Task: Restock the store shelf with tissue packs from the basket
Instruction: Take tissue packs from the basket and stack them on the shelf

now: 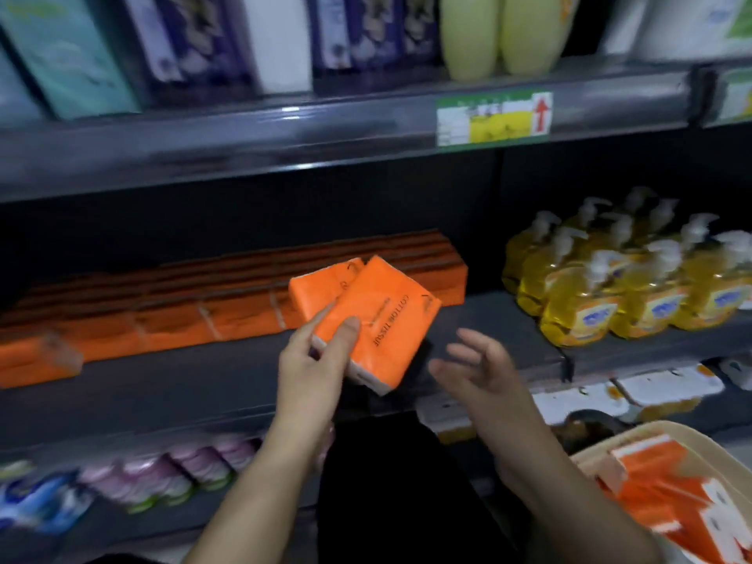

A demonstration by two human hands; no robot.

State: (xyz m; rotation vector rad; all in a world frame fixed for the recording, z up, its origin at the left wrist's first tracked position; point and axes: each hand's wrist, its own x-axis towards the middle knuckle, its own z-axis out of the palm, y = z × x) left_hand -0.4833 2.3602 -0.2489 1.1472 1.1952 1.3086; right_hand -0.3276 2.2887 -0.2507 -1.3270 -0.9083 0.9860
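Note:
My left hand (313, 360) grips two orange tissue packs (374, 315) by their near ends, thumb on top, and holds them tilted in front of the middle shelf (500, 323). A row of the same orange packs (228, 303) lies along that shelf, from the far left to the centre. My right hand (480, 368) hovers just right of the held packs, fingers spread and relaxed, holding nothing. At the lower right corner, a cream basket (687, 435) holds more orange tissue packs (671, 490).
Yellow pump soap bottles (626, 278) crowd the right part of the middle shelf. The upper shelf carries packaged goods and pale yellow bottles (504, 30), with a price tag (494, 118) on its edge. Pink and blue packets (150, 478) lie on the lower shelf.

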